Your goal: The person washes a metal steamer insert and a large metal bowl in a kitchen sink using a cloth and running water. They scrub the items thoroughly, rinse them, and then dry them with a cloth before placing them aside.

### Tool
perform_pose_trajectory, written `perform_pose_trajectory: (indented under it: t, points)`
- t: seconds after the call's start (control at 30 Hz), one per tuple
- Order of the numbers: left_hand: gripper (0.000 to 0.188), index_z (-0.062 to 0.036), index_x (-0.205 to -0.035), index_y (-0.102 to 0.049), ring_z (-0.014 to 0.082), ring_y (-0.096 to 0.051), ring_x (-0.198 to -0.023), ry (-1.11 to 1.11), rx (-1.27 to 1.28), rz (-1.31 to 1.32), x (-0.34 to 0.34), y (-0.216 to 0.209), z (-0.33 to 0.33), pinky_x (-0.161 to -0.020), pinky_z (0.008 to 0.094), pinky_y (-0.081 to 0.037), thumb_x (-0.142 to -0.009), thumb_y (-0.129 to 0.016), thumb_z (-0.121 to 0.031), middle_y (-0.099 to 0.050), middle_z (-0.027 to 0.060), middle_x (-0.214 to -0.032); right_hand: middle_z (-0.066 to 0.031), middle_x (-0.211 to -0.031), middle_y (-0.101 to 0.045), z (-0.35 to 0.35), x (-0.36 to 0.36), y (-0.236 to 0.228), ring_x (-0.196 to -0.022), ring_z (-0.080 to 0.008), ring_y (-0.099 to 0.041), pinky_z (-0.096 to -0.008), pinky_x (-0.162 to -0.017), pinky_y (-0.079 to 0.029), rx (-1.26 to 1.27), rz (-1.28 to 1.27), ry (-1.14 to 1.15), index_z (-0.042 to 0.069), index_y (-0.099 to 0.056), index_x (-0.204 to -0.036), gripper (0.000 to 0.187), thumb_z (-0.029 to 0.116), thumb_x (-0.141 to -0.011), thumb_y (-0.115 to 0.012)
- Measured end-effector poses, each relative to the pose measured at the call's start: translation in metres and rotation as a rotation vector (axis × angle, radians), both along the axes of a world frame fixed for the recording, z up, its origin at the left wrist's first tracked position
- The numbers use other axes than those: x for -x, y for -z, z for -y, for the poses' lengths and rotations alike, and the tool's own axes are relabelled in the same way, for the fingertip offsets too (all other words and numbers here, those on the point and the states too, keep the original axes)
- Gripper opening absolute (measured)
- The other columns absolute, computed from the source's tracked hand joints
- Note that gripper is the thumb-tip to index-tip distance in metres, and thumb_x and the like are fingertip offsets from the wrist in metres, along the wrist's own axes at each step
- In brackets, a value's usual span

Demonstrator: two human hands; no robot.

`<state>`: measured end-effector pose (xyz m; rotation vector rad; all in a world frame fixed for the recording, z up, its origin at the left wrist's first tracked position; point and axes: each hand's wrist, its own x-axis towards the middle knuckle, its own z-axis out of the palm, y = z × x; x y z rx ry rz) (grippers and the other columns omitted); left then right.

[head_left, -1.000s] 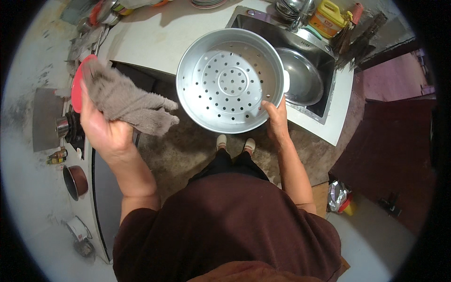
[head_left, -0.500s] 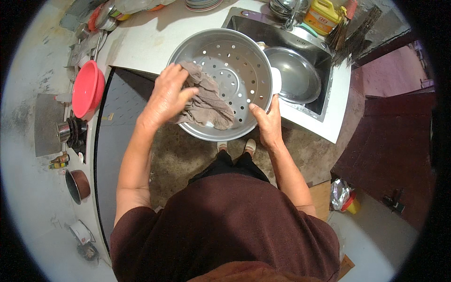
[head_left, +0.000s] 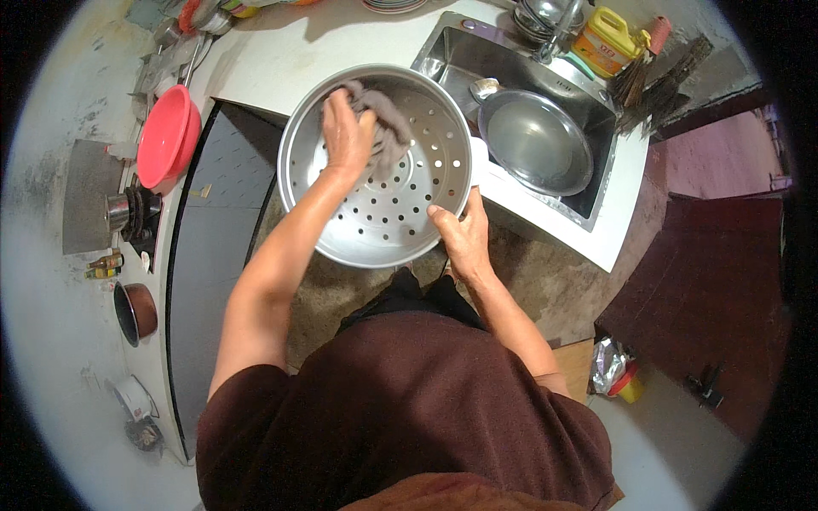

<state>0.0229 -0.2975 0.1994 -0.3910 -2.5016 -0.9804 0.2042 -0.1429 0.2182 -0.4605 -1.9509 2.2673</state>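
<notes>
A large silver steamer pot (head_left: 383, 230) with a hole-pierced bottom is tilted toward me in front of the counter. My right hand (head_left: 462, 237) grips its near right rim, thumb on the inside and fingers around the outer wall. Inside the pot, my left hand (head_left: 345, 140) is closed on a grey-brown cloth (head_left: 390, 128), pressed against the far left part of the inner wall. The cloth is bunched up and hides some of the holes. A white handle (head_left: 481, 160) sticks out at the pot's right side.
Right of the pot, a metal basin (head_left: 537, 140) of water sits in the sink (head_left: 601, 187). Behind the sink are a yellow jug (head_left: 607, 43) and brushes (head_left: 635, 81). A pink basin (head_left: 166, 136) stands at the left, above a dark grey cabinet surface (head_left: 217, 213). Stacked plates (head_left: 394, 4) lie on the far counter.
My left hand has moved from the pot's left rim into its inside, bunching the cloth that hung spread out. The pot has shifted slightly left, with my right hand still on its rim.
</notes>
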Motion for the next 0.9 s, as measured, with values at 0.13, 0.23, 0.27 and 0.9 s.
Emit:
perform_pose_trajectory:
  t: [0.13, 0.23, 0.27, 0.9]
  points:
    - [0.033, 0.0017, -0.106, -0.058, 0.035, -0.054, -0.102, 0.108, -0.134, -0.019, -0.019, -0.001, -0.057, -0.09, 0.0415, -0.044, -0.073, -0.06, -0.003, -0.058, 0.0196, -0.104, -0.0128, -0.118, -0.056, -0.007, 0.011, 0.005, -0.105, -0.0215, -0.055, -0.0344, -0.091, -0.045, -0.106, -0.038, -0.033, 0.0, -0.042, -0.135, 0.066, 0.018, -0.078, -0.069]
    - [0.031, 0.0034, -0.103, -0.061, 0.031, -0.056, -0.108, 0.598, -0.261, 0.303, -0.065, -0.009, -0.071, -0.095, 0.0395, -0.044, -0.073, -0.058, -0.002, -0.058, 0.0182, -0.11, -0.0134, -0.119, -0.057, -0.02, 0.012, 0.006, -0.106, -0.0208, -0.055, -0.0345, -0.091, -0.045, -0.008, -0.075, 0.019, 0.002, -0.043, -0.136, 0.061, 0.026, -0.085, -0.068]
    - [0.034, 0.0013, -0.107, -0.062, 0.0299, -0.056, -0.11, 0.718, -0.205, 0.322, -0.076, 0.003, -0.064, -0.099, 0.0401, -0.043, -0.074, -0.059, -0.005, -0.057, 0.0173, -0.113, -0.0135, -0.12, -0.057, -0.029, 0.011, 0.002, -0.107, -0.0207, -0.055, -0.0345, -0.092, -0.045, 0.099, -0.031, 0.029, 0.002, -0.043, -0.136, 0.06, 0.028, -0.087, -0.066]
    - [0.028, -0.0042, -0.098, -0.058, 0.0342, -0.053, -0.092, 0.772, 0.414, 0.15, -0.094, -0.019, -0.022, -0.08, 0.0407, -0.047, -0.07, -0.06, -0.003, -0.055, 0.018, -0.099, -0.0085, -0.106, -0.059, -0.047, -0.003, 0.013, -0.094, -0.0158, -0.055, -0.0298, -0.084, -0.045, 0.138, -0.084, 0.201, -0.001, -0.051, -0.12, 0.043, 0.026, -0.088, -0.061]
